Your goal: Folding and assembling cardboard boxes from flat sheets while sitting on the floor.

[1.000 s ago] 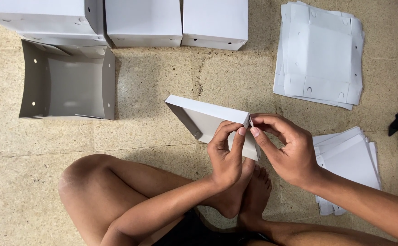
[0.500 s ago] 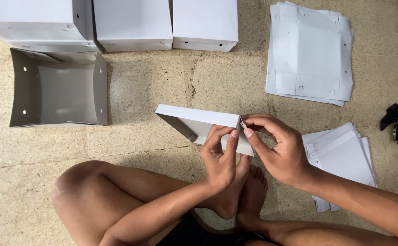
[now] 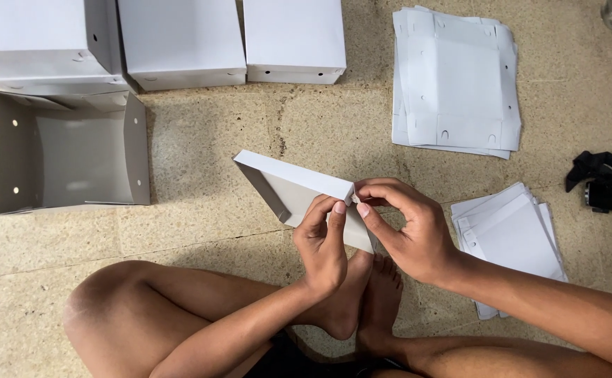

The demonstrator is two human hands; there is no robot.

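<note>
**Both hands pinch one corner of a half-folded box tray**

I see my left hand (image 3: 325, 245) and right hand (image 3: 405, 227) meeting at the right-hand corner of a white cardboard tray (image 3: 297, 189), which is held tilted just above the stone floor (image 3: 201, 210), near the floor's middle and right over my crossed feet (image 3: 362, 308). The left thumb and forefinger are pressed together on the corner flap from below; the right hand's fingertips (image 3: 363, 208) pinch the same corner from the side, the other fingers curled over the tray's edge. The tray's grey inside faces me, its far corner pointing to the upper left.

Toward the floor's left edge lies an open, folded box (image 3: 68, 150) with its grey inside up. Along the far edge stand three closed white boxes (image 3: 180, 38). A stack of flat blanks (image 3: 456, 80) sits at the far right, and a second, fanned stack (image 3: 509, 234) lies just beside my right forearm. A black object (image 3: 596, 178) rests near the right edge.
</note>
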